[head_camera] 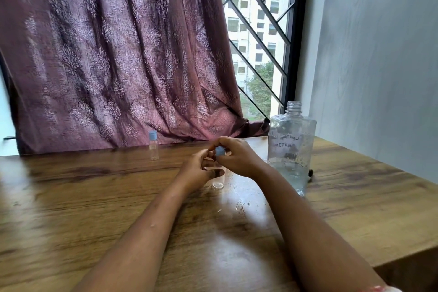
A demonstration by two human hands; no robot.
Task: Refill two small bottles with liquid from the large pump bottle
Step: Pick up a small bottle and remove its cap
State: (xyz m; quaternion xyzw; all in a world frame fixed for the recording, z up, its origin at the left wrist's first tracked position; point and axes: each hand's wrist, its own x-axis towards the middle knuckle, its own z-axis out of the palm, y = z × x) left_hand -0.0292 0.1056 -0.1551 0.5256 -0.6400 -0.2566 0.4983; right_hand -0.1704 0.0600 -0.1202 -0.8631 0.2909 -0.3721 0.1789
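A small clear bottle (218, 181) stands at the middle of the wooden table (94, 197), mostly hidden by my hands. My left hand (198, 169) holds its body. My right hand (233, 156) pinches its blue cap (220, 150) at the top. A second small clear bottle (153, 147) with a blue cap stands alone at the back left. The large clear bottle (291, 147) stands to the right of my hands, its neck open with no pump on it, and a low level of clear liquid inside.
A patterned maroon curtain (118, 54) hangs behind the table, with a barred window (258, 38) to its right. A white wall (379, 54) runs along the right side. A small dark object (310, 173) lies behind the large bottle. Dark specks (240, 206) dot the tabletop.
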